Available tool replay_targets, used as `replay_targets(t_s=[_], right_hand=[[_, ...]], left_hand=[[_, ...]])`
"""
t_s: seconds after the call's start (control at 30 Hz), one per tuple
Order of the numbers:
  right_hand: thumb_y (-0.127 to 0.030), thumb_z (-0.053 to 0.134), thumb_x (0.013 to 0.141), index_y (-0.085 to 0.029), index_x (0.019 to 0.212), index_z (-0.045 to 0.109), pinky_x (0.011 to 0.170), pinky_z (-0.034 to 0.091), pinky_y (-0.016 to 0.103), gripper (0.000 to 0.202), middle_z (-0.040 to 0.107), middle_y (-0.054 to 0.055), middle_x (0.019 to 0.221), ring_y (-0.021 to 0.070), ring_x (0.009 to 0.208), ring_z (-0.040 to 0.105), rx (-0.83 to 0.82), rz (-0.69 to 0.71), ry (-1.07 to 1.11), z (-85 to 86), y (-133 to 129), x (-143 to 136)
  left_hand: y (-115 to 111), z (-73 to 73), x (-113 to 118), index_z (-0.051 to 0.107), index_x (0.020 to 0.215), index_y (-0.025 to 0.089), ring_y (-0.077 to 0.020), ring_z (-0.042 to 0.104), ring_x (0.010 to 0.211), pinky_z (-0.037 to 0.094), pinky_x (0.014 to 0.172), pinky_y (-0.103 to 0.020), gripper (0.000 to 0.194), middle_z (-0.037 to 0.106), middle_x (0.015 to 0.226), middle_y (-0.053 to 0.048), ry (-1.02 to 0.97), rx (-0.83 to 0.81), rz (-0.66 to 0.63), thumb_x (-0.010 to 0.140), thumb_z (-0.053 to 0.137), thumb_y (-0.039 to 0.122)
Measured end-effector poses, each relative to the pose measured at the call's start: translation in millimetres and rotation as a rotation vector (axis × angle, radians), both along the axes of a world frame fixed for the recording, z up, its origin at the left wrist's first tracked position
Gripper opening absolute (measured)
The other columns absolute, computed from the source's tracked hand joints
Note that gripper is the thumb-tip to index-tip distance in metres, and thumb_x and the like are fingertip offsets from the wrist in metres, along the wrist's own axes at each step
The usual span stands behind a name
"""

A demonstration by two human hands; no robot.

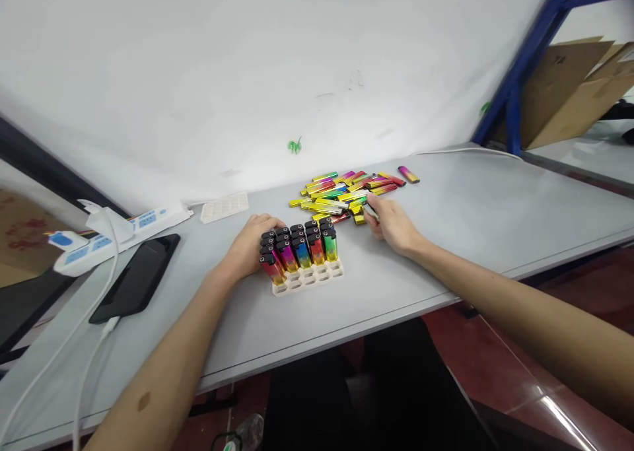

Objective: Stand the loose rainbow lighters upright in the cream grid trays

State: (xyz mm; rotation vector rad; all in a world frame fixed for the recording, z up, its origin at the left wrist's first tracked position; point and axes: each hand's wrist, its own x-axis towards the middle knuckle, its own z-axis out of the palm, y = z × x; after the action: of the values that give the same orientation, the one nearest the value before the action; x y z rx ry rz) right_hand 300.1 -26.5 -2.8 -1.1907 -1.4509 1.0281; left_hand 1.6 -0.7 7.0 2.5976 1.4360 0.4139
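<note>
A cream rack with round holes [310, 279] stands on the grey table, its back rows filled with upright lighters [300, 249] with black tops and shiny coloured bodies. The front holes nearest me hold nothing. My left hand [253, 243] is curled round the rack's left back corner against the lighters, its fingertips partly hidden. Beyond the rack lies a loose pile of lighters [327, 193] in yellow, red, green and purple. At the pile's right front edge my right hand [391, 223] is closed in a pinch on a lighter, mostly covered by the fingers.
A second cream rack [225, 207] lies by the wall. To the left are a white power strip [123, 233], a black phone [137, 279] and its white cable [94, 352]. One lighter [409, 174] lies apart at right. Cardboard boxes [569, 88] stand beyond a blue frame [515, 101].
</note>
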Motion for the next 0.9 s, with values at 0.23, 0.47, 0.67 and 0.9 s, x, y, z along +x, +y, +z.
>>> replay_targets(t_s=[0.23, 0.47, 0.67, 0.9], right_hand=[[-0.064, 0.040, 0.091, -0.025, 0.055, 0.027, 0.041, 0.018, 0.026, 0.054, 0.026, -0.006, 0.042, 0.0088, 0.041, 0.021, -0.010, 0.013, 0.001, -2.0, 1.8, -0.1], [-0.057, 0.036, 0.094, -0.024, 0.056, 0.032, 0.043, 0.017, 0.026, 0.050, 0.026, -0.006, 0.044, 0.0091, 0.041, 0.020, -0.043, 0.020, 0.008, -4.1, 4.4, 2.2], [-0.056, 0.033, 0.098, -0.020, 0.077, 0.054, 0.052, 0.028, 0.026, 0.047, 0.036, -0.006, 0.055, 0.0111, 0.049, 0.034, 0.102, 0.055, -0.117, -3.6, -3.3, -1.8], [-0.047, 0.040, 0.101, -0.019, 0.077, 0.055, 0.068, 0.037, 0.029, 0.039, 0.058, 0.002, 0.077, 0.0157, 0.072, 0.051, 0.461, -0.062, -0.518, 19.2, -29.4, 0.3]], left_hand=[[-0.3, -0.4, -0.9, 0.064, 0.100, 0.019, -0.0236, 0.054, 0.099, 0.042, 0.090, -0.035, 0.024, 0.065, 0.103, -0.007, 0.006, 0.021, -0.011, 0.078, 0.057, 0.022], [-1.5, 0.4, -0.6, 0.064, 0.100, 0.020, -0.0232, 0.055, 0.099, 0.043, 0.089, -0.034, 0.024, 0.065, 0.103, -0.007, 0.004, 0.028, -0.008, 0.077, 0.057, 0.020], [-1.8, 1.1, 0.5, 0.064, 0.100, 0.019, -0.0237, 0.054, 0.100, 0.042, 0.091, -0.035, 0.024, 0.064, 0.104, -0.007, 0.008, 0.001, 0.005, 0.076, 0.059, 0.021], [0.5, -1.2, 0.6, 0.064, 0.101, 0.019, -0.0246, 0.053, 0.099, 0.042, 0.089, -0.037, 0.025, 0.064, 0.104, -0.007, 0.011, 0.002, 0.003, 0.077, 0.058, 0.020]])
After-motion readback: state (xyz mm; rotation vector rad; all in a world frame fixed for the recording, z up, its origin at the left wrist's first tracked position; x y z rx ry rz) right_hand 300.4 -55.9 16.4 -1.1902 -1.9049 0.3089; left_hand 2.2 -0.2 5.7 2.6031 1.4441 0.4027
